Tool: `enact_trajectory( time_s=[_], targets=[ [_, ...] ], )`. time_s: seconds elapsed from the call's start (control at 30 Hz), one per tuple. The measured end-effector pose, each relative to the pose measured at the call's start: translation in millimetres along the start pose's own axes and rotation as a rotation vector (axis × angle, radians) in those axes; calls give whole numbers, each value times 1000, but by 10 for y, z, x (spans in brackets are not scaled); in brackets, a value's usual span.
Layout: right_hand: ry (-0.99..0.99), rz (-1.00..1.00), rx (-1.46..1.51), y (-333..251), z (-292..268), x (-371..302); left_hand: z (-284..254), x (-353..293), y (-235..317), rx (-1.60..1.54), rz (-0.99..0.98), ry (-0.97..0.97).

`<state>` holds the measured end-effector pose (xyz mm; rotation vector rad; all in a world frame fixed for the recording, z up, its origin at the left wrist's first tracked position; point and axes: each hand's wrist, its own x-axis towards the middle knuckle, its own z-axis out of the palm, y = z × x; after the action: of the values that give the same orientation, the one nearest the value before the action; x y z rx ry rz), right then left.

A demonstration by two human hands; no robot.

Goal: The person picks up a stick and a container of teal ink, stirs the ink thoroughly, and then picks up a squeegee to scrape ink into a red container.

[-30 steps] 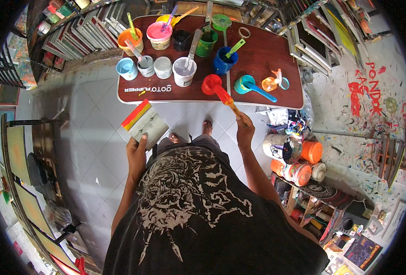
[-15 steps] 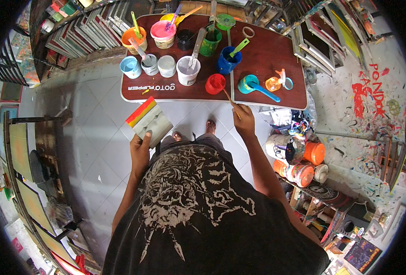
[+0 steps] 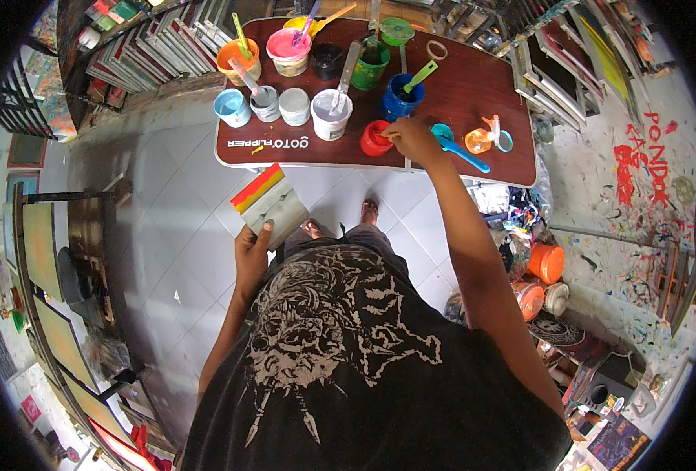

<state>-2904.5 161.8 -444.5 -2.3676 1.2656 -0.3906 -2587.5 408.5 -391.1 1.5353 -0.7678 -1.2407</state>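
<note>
My left hand (image 3: 251, 255) grips the lower edge of a small pale grey panel (image 3: 275, 213), its thumb on the front face. Red and yellow bands run along the panel's upper edge. At the table's near side my right hand (image 3: 412, 141) is closed at the rim of a small tub of red paint (image 3: 375, 140). It pinches a thin paintbrush, mostly hidden by the fingers now. Right beside that hand is a teal paint tub (image 3: 442, 135) with a blue-handled tool (image 3: 469, 159) lying out of it. Just behind stands a blue paint tub (image 3: 403, 98) holding a green-handled tool.
The dark red table (image 3: 340, 153) bears several more paint tubs, including a white one (image 3: 331, 118) with a spatula, an orange one (image 3: 238, 64) and a pink one (image 3: 289, 55). A small spray bottle (image 3: 480, 140) stands at right. Framed screens (image 3: 159, 51) lean at back left.
My right hand has moved forward from the table's near edge to the red paint tub, with the brush. My left hand and the panel have barely shifted.
</note>
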Motion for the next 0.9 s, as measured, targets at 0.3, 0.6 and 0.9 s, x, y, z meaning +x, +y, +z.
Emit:
enact_trajectory(
  time_s=[0.3, 0.6, 0.9],
  targets=[
    [-321, -31, -32, 90, -112, 799, 38, -141, -23, -16, 7, 69],
    [-276, -44, 18, 271, -12, 749, 84, -243, 17, -20, -21, 51],
    [182, 355, 471, -367, -222, -718, 406, 29, 57, -96, -40, -206]
  ],
)
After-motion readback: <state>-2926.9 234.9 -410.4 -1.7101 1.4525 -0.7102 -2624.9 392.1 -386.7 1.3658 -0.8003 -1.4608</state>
